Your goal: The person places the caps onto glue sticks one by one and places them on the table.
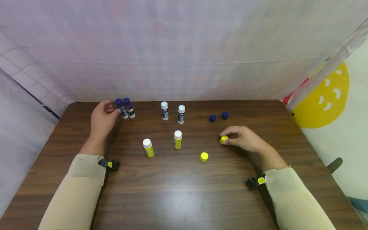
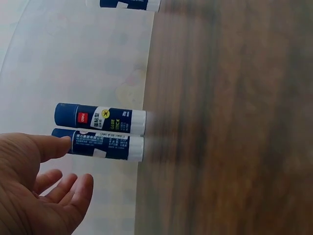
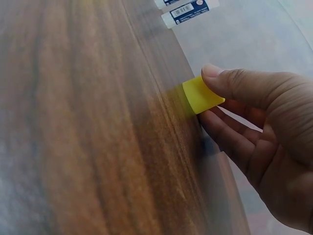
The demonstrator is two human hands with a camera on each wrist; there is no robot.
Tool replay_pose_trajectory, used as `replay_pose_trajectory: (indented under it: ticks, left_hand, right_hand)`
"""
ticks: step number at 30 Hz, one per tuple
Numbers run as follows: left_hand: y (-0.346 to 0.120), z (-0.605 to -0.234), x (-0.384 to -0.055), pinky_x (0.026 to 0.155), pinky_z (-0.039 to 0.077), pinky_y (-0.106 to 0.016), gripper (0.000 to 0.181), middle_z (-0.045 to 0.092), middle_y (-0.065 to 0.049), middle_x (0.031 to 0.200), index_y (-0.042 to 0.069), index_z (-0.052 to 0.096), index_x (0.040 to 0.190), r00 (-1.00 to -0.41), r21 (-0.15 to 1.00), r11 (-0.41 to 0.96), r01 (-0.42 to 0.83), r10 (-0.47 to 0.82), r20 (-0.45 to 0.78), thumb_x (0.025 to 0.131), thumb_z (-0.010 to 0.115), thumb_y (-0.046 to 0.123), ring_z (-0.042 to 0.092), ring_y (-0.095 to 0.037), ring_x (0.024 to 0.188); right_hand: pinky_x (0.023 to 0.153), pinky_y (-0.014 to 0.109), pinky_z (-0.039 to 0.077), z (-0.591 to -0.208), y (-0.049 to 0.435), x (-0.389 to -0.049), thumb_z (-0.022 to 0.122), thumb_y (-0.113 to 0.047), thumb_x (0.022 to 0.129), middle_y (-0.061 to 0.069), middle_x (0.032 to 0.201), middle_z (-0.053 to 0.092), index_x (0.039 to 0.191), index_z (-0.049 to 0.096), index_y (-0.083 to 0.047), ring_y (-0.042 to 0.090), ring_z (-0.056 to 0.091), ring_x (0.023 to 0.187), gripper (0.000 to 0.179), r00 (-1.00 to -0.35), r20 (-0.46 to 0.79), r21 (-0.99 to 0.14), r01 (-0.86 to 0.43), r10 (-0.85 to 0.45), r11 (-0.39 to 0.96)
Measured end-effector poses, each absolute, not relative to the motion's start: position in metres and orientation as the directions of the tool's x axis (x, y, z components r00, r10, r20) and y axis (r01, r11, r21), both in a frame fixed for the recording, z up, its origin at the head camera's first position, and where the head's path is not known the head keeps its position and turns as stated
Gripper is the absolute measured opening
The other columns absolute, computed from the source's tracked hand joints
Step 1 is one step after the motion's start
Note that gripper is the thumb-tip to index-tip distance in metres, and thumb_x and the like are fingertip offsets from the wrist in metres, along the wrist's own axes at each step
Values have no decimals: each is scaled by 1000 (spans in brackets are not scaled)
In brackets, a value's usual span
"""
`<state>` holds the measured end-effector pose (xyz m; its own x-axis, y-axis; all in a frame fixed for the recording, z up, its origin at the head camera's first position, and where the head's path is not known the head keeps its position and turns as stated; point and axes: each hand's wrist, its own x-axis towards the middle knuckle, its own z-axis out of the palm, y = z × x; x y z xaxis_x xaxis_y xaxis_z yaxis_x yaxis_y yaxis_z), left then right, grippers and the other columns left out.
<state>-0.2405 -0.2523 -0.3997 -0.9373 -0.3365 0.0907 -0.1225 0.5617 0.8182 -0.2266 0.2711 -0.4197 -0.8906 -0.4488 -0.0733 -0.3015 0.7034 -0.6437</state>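
Two capped blue glue sticks stand side by side at the back left: the left one (image 1: 122, 111) and the right one (image 1: 130, 110). My left hand (image 1: 103, 118) is beside them, its thumb (image 2: 58, 147) at the blue cap of the nearer stick and its other fingers loosely bent away from it. My right hand (image 1: 244, 138) pinches a yellow cap (image 3: 201, 95) between thumb and fingers, low over the table at right. A second yellow cap (image 1: 204, 157) lies a little nearer to me. Two blue caps (image 1: 212, 118) (image 1: 225, 115) sit behind the right hand.
Two uncapped blue-labelled glue sticks (image 1: 164, 111) (image 1: 181, 114) stand upright at the back middle. In front of them stand two yellow glue sticks (image 1: 178, 140) (image 1: 148, 148) with white tops. A pale curtain (image 1: 172, 70) hangs along the back edge of the brown wooden table (image 1: 172, 179).
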Motion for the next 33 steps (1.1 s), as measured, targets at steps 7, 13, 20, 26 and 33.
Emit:
replay_pose_trajectory:
  ticks: [7,13,20,26,33]
  left_hand:
    - [-255,-396,-232,110,48,-53,60,58,-23,142,2,46,152,-925,801,590,-101,-352,142,101,66,26,58,-36,129]
    - [-253,-392,-224,108,48,-53,59,58,-24,136,2,47,152,-922,782,619,-73,-340,183,102,67,26,59,-37,124]
    - [-245,-383,-213,103,52,-51,59,57,-24,130,1,47,151,-921,764,645,-12,-304,242,101,68,24,60,-36,118]
    - [-239,-377,-208,96,52,-47,58,55,-25,126,-2,48,149,-927,729,681,65,-229,297,100,70,18,59,-37,112]
    - [-234,-376,-207,90,53,-42,52,57,-24,122,-5,52,144,-933,710,694,119,-168,320,100,70,16,60,-35,108]
  right_hand:
    - [107,53,49,-419,272,-226,78,-23,95,2,124,73,119,77,-19,29,64,125,25,-893,-68,-649,-299,-445,700]
    - [106,53,49,-421,272,-228,78,-23,94,1,123,74,119,76,-19,28,64,124,25,-900,-62,-654,-291,-432,699]
    - [105,52,50,-420,271,-227,78,-25,95,2,123,74,120,75,-17,28,64,124,26,-908,-48,-664,-281,-415,692]
    - [101,42,52,-418,271,-227,77,-29,96,2,121,75,121,75,-16,25,65,121,29,-913,-24,-673,-287,-408,682]
    - [97,32,55,-416,269,-225,77,-30,96,4,123,74,123,75,-14,23,67,118,31,-921,-9,-685,-277,-388,674]
